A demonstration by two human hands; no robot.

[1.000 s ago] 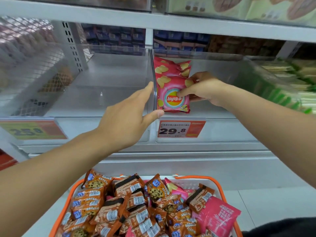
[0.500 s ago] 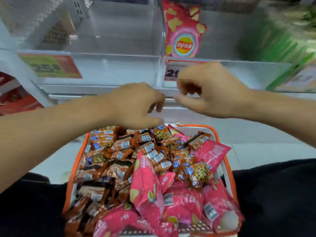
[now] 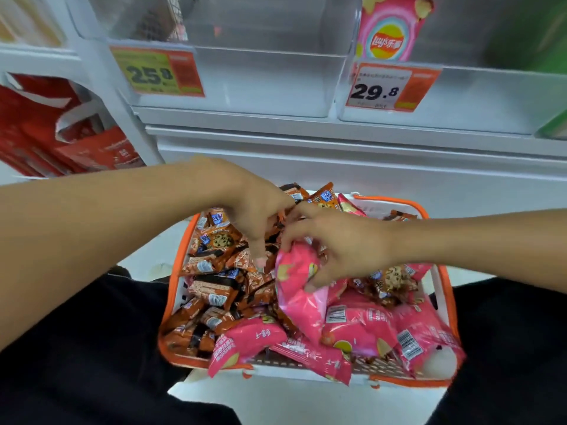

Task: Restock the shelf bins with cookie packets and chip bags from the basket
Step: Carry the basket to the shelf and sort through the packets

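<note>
An orange-rimmed basket (image 3: 446, 289) between my knees holds several brown cookie packets (image 3: 214, 240) on its left side and several pink chip bags (image 3: 362, 326) on its right. My right hand (image 3: 340, 243) curls its fingers round an upright pink chip bag (image 3: 296, 289) at the basket's middle. My left hand (image 3: 254, 207) reaches down among the cookie packets with bent fingers; whether it holds one is not visible. Above, a pink chip bag (image 3: 389, 29) stands in the right clear shelf bin (image 3: 460, 96), marked 29.8. The left bin (image 3: 260, 81), marked 25.8, shows no goods.
Red packages (image 3: 46, 130) fill a lower shelf at the far left. Green packs (image 3: 540, 32) sit in the bin at the far right. A white shelf front (image 3: 306, 148) runs just behind the basket. My dark trouser legs flank the basket.
Both hands have dropped from the shelf into the basket. My right hand has taken hold of a pink chip bag. The view has tilted further down.
</note>
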